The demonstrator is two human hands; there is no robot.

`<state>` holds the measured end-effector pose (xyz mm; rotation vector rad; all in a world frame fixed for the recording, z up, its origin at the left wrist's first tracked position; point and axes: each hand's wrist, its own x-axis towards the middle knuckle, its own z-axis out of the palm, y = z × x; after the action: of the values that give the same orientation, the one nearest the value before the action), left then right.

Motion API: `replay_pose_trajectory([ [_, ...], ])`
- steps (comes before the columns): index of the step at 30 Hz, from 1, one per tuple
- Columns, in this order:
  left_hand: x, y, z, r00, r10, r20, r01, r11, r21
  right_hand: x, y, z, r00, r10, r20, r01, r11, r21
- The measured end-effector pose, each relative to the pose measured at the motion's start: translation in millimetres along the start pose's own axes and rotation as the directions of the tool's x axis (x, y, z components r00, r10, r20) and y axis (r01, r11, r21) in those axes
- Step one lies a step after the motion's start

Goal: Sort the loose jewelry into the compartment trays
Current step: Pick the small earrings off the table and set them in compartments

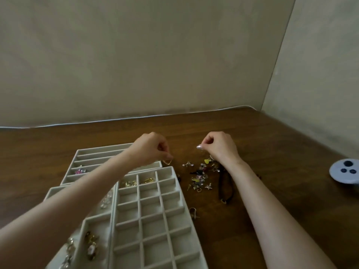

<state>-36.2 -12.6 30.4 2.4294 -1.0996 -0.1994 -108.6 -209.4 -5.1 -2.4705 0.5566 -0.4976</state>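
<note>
A heap of loose jewelry (202, 176) lies on the brown table, right of the grey trays. My left hand (150, 149) pinches a small gold ring (167, 162) just above the far corner of the grid tray (175, 230). My right hand (220, 147) is raised over the heap with thumb and finger pinched on a small pearl-like piece (199, 146). The grid tray holds gold pieces (136, 182) in its far compartments. A long-slot tray (81, 152) behind it holds a pink piece (79, 170).
A black cord (225, 188) lies beside the heap, and a lone gold earring (194, 211) sits by the grid tray's right edge. More trays with jewelry (91, 247) lie at the lower left. A pale blue dish (345, 170) stands at the right edge. Walls close off the back and right.
</note>
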Motion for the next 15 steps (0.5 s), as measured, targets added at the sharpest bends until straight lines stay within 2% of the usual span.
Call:
replay_pose_trajectory([
  [2,-13.8,-9.1,5.4,1.0,-0.013,0.026,0.012,1.0,0.006,-4.7,-8.6,4.1,0.998,-0.061,0.013,0.061,0.998,0.017],
  [5,-20.6,-16.5,14.5,0.999,-0.017,-0.036,0.018,1.0,0.019,-10.3,-15.7,8.1,0.992,-0.124,0.037,0.122,0.991,0.055],
  [11,-24.7,-14.5,27.5,0.993,0.072,-0.092,-0.046,0.965,0.257,-12.1,-20.0,8.7,0.988,-0.141,0.068,0.13,0.981,0.146],
  [15,-26.3,-14.6,24.7,0.987,0.087,-0.138,-0.053,0.971,0.234,-17.8,-29.7,4.9,0.977,-0.178,0.118,0.141,0.953,0.268],
])
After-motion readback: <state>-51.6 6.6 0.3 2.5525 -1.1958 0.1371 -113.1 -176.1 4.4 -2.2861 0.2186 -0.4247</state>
